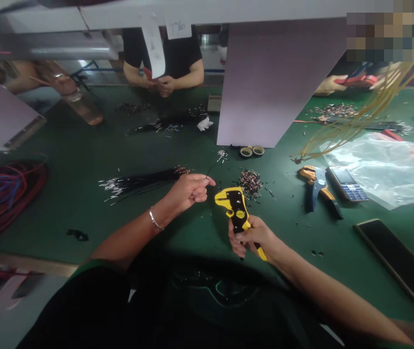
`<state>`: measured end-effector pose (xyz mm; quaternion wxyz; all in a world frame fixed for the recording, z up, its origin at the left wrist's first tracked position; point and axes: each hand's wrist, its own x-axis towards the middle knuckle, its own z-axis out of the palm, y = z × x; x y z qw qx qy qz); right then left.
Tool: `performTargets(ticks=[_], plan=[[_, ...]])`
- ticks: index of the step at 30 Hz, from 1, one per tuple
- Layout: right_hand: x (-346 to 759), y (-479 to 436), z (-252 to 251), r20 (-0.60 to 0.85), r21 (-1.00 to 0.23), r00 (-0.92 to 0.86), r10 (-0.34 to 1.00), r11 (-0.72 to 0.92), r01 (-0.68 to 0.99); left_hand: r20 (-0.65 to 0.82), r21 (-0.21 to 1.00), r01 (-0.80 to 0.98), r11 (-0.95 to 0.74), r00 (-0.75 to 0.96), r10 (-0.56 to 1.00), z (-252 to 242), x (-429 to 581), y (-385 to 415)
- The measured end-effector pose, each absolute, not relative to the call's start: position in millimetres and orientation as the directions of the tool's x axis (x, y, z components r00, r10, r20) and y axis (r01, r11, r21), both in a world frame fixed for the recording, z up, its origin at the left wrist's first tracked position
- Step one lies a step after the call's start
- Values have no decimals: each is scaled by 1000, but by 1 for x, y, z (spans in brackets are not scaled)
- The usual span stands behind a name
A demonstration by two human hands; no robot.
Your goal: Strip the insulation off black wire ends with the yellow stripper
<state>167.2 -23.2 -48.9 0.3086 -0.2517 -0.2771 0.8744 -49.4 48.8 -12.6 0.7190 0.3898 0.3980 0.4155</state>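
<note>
My left hand point(191, 188) is closed in a pinch on a thin black wire point(212, 168), which sticks up from between the fingertips. To its left lies a bundle of black wires point(145, 182) with silvery ends at the left and reddish ends at the right. My right hand point(250, 236) is wrapped round a yellow and black wire stripper point(239, 211). The tool's head points up and left, a short distance from my left hand. Just beyond the tool is a pile of small metal terminals point(250, 183); a smaller cluster point(222, 155) lies behind the wire.
On the right are a blue and orange tool point(319, 189), a keypad phone point(347, 183), a large dark phone point(399, 259) and a plastic bag point(389, 169). Two tape rolls point(252, 151) sit below a hanging panel point(265, 82). Red and blue cables point(7, 194) lie left. People sit opposite.
</note>
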Motion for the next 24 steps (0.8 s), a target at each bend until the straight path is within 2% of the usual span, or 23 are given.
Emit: performTargets(ticks=[4, 10, 17, 24], plan=[[167, -22, -45, -271, -621, -677, 684, -662, -420, -219, 905, -292, 308, 300, 928, -14, -51, 49], [168, -24, -43, -257, -578, -797, 546, -748, -326, -239, 894, -298, 333, 310, 920, -18, -60, 60], [172, -25, -50, -281, -696, -739, 612, -660, -282, -230, 901, -294, 318, 295, 927, -15, -59, 58], [173, -32, -44, -255, -633, -738, 625, -685, -361, -271, 874, -322, 364, 301, 915, -14, -56, 57]])
